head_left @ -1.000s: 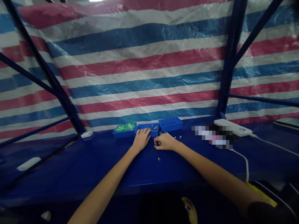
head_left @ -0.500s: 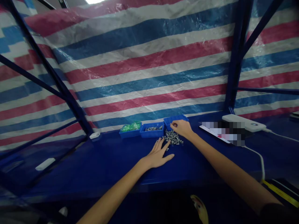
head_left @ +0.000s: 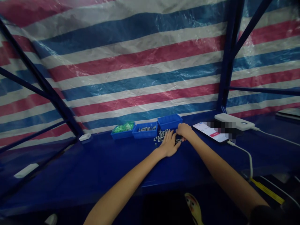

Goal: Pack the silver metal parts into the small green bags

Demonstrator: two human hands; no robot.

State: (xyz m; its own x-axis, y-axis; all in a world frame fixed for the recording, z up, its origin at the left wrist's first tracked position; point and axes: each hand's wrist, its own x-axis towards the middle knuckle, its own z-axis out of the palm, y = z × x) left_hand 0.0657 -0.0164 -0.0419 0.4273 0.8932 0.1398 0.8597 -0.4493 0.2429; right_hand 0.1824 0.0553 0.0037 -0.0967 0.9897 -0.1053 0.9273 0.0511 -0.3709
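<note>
A striped sheet (head_left: 140, 68) in red, white and blue backs the whole scene, with a dark blue table (head_left: 105, 168) in front of it and blue metal posts on either side. Three blue bins line the table's back: the left bin (head_left: 123, 135) with green plastic-wrapped stuff, the middle bin (head_left: 145, 135) with metal pieces, the right bin (head_left: 170, 123) set slightly farther back. Right of the hands lie a white power bank (head_left: 245, 124) and a phone (head_left: 205, 129) with a white cable (head_left: 250, 159).

The loose metal pieces (head_left: 161, 135), probably screws, lie heaped before the middle and right bins. The left hand (head_left: 169, 144) rests over the heap, fingers spread, hiding part of it; the right hand (head_left: 185, 131) is curled at its right edge, its grip impossible to tell.

Count: three bins, one phone, one power bank; the pieces overlap too much to number.
</note>
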